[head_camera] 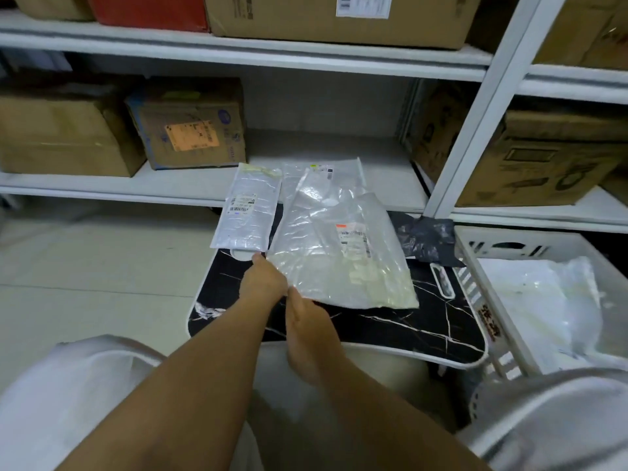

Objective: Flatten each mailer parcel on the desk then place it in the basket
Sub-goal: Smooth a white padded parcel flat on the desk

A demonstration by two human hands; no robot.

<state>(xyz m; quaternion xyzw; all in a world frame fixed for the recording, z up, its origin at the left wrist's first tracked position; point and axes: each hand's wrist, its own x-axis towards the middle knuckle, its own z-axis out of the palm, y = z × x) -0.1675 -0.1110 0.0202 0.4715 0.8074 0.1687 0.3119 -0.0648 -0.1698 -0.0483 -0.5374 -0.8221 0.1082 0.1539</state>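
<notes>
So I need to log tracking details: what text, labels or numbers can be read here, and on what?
None can be read.
Clear mailer: label blurred.
White mailer: barcode label too small.
Orange sticker on box: blurred.
Top box: label blurred.

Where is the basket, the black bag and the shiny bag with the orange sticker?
basket point(470, 248), head view, on its white rim
black bag point(426, 237), head view, middle of its crinkled plastic
shiny bag point(326, 253), head view, on its clear middle
</notes>
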